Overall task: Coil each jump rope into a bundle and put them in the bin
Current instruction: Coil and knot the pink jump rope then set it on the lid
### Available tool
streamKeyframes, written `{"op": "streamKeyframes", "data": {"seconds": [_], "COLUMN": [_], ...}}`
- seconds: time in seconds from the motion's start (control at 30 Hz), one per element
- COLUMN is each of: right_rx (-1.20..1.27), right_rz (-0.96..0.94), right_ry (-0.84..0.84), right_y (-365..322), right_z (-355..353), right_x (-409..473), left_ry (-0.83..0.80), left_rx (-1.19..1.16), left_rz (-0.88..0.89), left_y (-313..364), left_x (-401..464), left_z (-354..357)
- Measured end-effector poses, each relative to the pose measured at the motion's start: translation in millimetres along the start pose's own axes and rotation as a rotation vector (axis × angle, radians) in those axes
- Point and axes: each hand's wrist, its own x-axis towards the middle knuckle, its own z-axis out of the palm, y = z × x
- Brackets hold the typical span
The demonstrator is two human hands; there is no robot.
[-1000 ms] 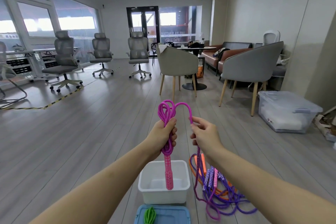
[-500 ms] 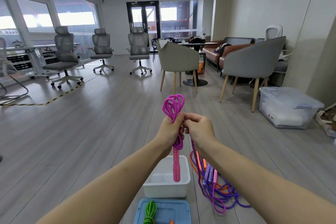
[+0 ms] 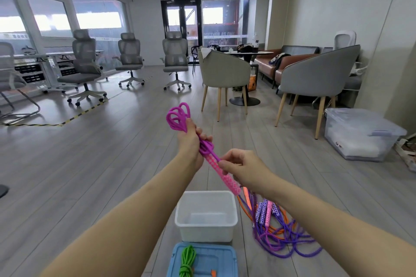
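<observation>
Magenta rope (image 3: 180,119) is bundled in my left hand (image 3: 191,144), its long axis running from loops at upper left down to a pink patterned handle (image 3: 225,175) pointing lower right. My left hand is clamped round the bundle's middle; my right hand (image 3: 244,171) pinches the cord just where it meets the handle. Below, near the frame's lower centre, I count one white bin (image 3: 206,229), one blue lid (image 3: 225,258) with one green rope (image 3: 186,261) on it, and a loose tangle (image 3: 281,231) of purple, orange and pink ropes to the right. All sit on grey plank floor (image 3: 90,164) in an office with three swivel chairs (image 3: 175,60) in the upper left of the frame.
</observation>
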Motion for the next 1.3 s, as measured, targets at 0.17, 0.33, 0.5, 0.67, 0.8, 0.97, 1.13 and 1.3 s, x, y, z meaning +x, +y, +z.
{"op": "streamKeyframes", "data": {"seconds": [0.17, 0.33, 0.5, 0.67, 0.8, 0.97, 1.13, 1.3], "right_rx": [-0.247, -0.379, -0.519, -0.623, -0.682, -0.723, -0.781, -0.325], "right_rz": [-0.03, -0.029, -0.199, -0.327, -0.355, -0.383, -0.29, -0.032], "right_ry": [-0.242, -0.141, -0.073, 0.099, 0.201, 0.27, 0.304, -0.094], "right_y": [12, 29, 31, 19, 15, 11, 14, 26], "right_z": [-20, -41, -32, -18, -15, -15, -23, -40], "right_x": [-8, -5, 2, 8, 12, 15, 16, 9], "left_ry": [-0.005, -0.2, -0.386, -0.512, -0.578, -0.625, -0.633, -0.757], "left_rx": [-0.044, 0.2, 0.604, 0.824, 0.908, 0.956, 0.92, 0.774], "left_rz": [0.055, -0.007, 0.013, -0.001, -0.016, -0.06, -0.187, -0.316], "left_y": [27, 48, 36, 20, 11, 10, 12, 32], "left_x": [19, 12, -6, -20, -32, -36, -39, -40], "left_z": [-13, -30, -36, -30, -22, -18, -15, -10]}}
